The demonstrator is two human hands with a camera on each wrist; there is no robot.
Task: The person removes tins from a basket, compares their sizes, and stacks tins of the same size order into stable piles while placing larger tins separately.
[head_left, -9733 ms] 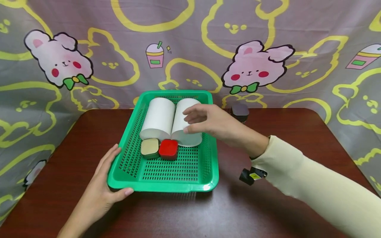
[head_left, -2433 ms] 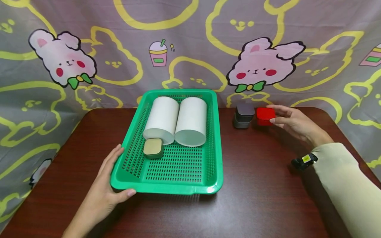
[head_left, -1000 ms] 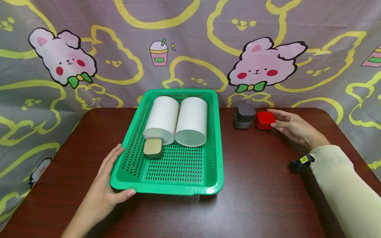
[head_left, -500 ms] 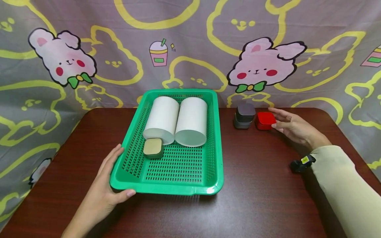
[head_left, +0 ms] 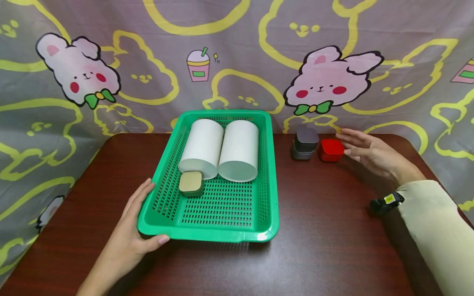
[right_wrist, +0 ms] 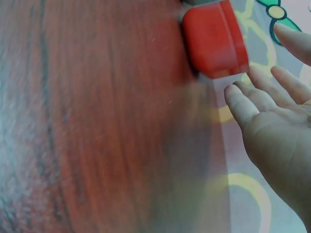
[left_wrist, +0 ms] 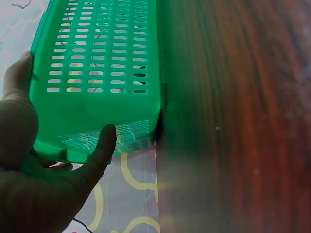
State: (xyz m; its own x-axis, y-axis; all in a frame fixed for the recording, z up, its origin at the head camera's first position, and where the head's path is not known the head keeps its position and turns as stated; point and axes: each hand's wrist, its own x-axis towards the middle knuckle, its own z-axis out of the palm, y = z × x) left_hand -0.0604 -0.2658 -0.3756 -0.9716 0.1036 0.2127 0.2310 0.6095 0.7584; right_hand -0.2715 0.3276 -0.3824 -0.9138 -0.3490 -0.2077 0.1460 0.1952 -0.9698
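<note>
A green perforated plastic basket (head_left: 207,234) sits on the table, and my left hand (head_left: 127,232) holds its near left corner, thumb along the front rim and fingers on the outer side. In the left wrist view that hand (left_wrist: 58,179) spans the basket's corner (left_wrist: 97,111). Inside lie two white cylinders (head_left: 203,142) side by side, with a small square beige-topped box (head_left: 191,183) at their near end. A small square red box (head_left: 331,149) rests on the table. Just right of it my right hand (head_left: 377,156) has its fingers extended, apart from the red box (right_wrist: 214,41) in the right wrist view.
Two dark grey square boxes (head_left: 305,144) stand stacked between the basket and the red box. Behind the dark red-brown table (head_left: 326,238) hangs a cartoon-patterned curtain (head_left: 244,53). A small black camera (head_left: 386,203) is worn at the right wrist.
The red box went from the basket to the table beside the grey stack in my right hand. That hand has since let go and drawn slightly right. My left hand stays on the basket.
</note>
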